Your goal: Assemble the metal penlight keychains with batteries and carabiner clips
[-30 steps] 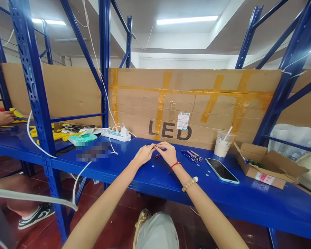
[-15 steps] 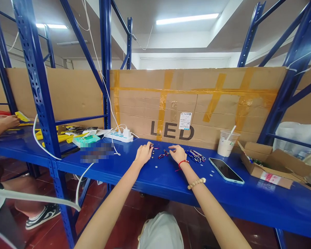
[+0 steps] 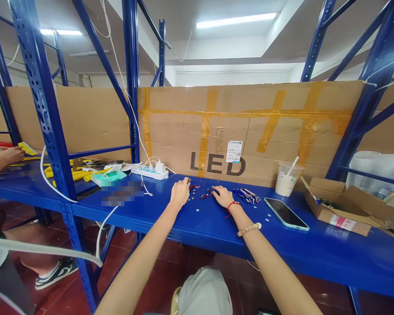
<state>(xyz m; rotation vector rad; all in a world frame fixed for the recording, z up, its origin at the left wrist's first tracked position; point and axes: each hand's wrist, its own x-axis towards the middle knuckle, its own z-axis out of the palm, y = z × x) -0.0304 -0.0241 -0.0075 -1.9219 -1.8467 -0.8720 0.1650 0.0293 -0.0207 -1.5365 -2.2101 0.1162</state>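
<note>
Just moved left hand (image 3: 180,192) and right hand (image 3: 222,196) apart — so not working together now. Touching small clips (image 3: 204,196), middle of frame, with the right, loosely (can't tell left's grip).

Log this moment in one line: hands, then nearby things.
left hand: hold unclear | right hand: palm down, hold unclear | between them: red clips | rightward: clip pile, cup, phone, open box

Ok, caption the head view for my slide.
Left hand and right hand over a blue shelf, small red clips between them, phone and cup to the right.
</note>
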